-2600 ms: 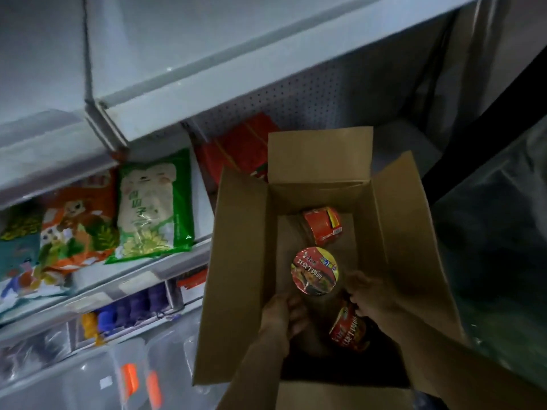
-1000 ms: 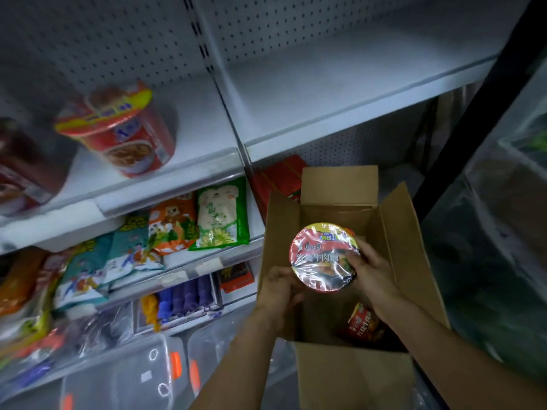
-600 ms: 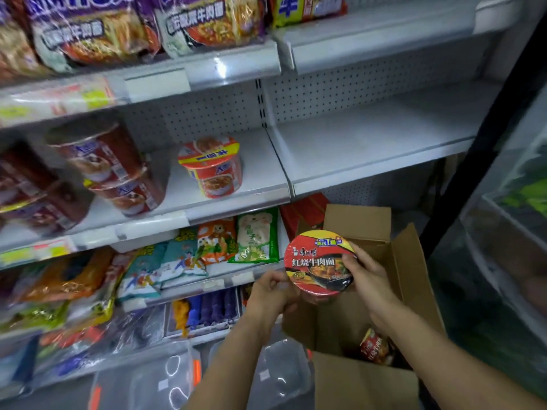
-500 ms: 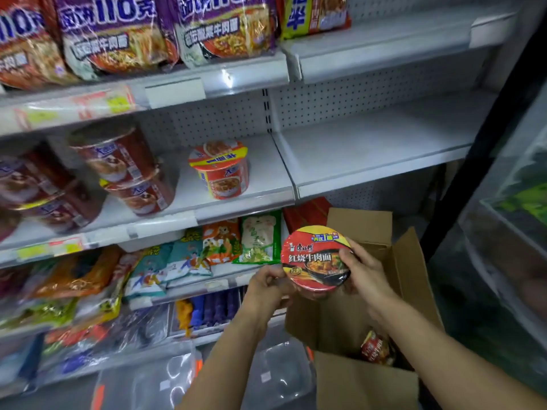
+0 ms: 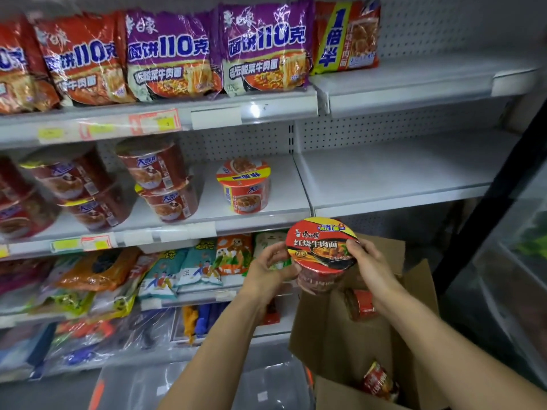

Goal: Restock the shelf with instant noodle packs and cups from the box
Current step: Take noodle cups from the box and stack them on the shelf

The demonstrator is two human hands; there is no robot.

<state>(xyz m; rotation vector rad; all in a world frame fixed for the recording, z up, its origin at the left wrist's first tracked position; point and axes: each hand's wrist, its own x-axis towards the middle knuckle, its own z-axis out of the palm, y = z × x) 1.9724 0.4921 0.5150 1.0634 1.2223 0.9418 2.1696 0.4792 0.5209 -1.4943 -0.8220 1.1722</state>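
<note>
Held item: 1 red noodle cup (image 5: 322, 253), lid tilted toward the camera, carried in the air between both hands.
Left grip: left hand (image 5: 268, 269) curled round the cup's left side, fingers at the lid rim; clamped on the cup.
Right grip: right hand (image 5: 371, 269) curled round the cup's right side, thumb over the lid edge; clamped on the cup.
Below the grip: open cardboard box (image 5: 334, 335), flaps up, directly under the held cup.
Box contents: 1 red cup (image 5: 359, 304) just beside the right wrist; 1 more cup (image 5: 380, 380) lower, near the front wall.
Above-left of the grip: middle shelf (image 5: 251, 221) carrying 1 lone upright cup (image 5: 243, 186) with a yellow band, close to the shelf's front edge.
Further left of the grip: stacked dark-red cups (image 5: 161, 180), 2 high, more stacks beyond.
Above-right of the grip: bare white shelf bay (image 5: 393, 173).
Top row: purple and red noodle packs (image 5: 174, 54) standing side by side.
Level with the left grip: snack bags (image 5: 201, 264) on a lower shelf.
</note>
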